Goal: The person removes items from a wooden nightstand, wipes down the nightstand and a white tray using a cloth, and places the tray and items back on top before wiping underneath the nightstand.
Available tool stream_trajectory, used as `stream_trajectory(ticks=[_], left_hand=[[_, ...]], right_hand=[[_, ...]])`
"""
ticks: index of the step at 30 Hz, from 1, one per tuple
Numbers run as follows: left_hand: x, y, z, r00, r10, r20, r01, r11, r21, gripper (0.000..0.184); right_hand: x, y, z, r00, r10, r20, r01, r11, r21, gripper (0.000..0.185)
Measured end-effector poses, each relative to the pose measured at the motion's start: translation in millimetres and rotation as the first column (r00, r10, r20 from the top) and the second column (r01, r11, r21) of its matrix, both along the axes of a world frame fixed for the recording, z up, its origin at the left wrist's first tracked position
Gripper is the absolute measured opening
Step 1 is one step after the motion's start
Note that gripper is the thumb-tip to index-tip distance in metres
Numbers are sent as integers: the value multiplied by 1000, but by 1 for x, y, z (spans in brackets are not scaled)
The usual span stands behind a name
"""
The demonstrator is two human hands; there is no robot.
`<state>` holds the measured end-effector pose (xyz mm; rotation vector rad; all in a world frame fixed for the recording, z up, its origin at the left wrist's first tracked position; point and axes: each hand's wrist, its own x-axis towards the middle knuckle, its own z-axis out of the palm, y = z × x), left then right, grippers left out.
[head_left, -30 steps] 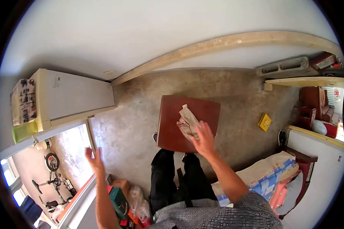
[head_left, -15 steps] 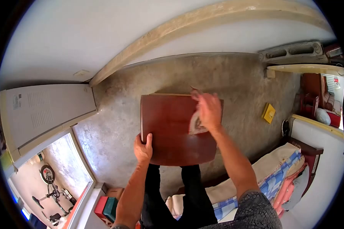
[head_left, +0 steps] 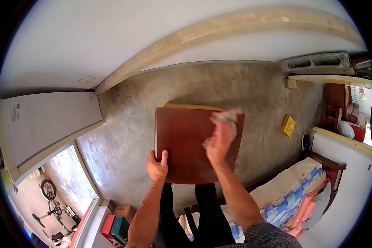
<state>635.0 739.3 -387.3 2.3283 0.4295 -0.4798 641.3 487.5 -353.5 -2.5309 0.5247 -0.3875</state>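
A dark red-brown wooden top (head_left: 186, 140) is in front of my legs, with a lighter edge showing behind its far side. My left hand (head_left: 157, 166) grips its near left edge, thumb on the surface and fingers over the side. Against the right part of the surface, my right hand (head_left: 222, 142) is closed on a crumpled pale and reddish cloth (head_left: 229, 117), somewhat blurred by motion. The cloth sticks out beyond the knuckles and to the left of the hand.
A white cabinet (head_left: 49, 128) stands at the left, above a doorway with a bicycle (head_left: 56, 211). A yellow object (head_left: 288, 125) lies on the floor at the right. Folded bedding (head_left: 285, 198) is at the lower right, boxes (head_left: 119, 227) at the lower left.
My left hand has come from the far left to the wooden top's edge. My right hand has taken hold of the cloth that lay on the top and moved it over the right side.
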Motion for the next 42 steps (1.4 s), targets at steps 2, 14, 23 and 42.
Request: stream_trajectory(ticks=[2, 14, 23, 42], left_hand=[[1, 0, 0, 1000, 23, 0, -23, 1000, 14, 59], [1, 3, -3, 1000, -1, 23, 1, 1000, 22, 55], [1, 3, -5, 1000, -4, 12, 4, 998, 60, 54], [-6, 13, -19, 973, 194, 126, -166, 964, -207, 41]], right_hand=[[44, 32, 11, 977, 203, 64, -208, 975, 75, 56], [119, -72, -16, 760, 375, -532, -344, 925, 161, 27], [20, -289, 5, 660, -77, -748, -58, 987, -152, 28], [19, 91, 24, 816, 543, -196, -507, 837, 206, 51]])
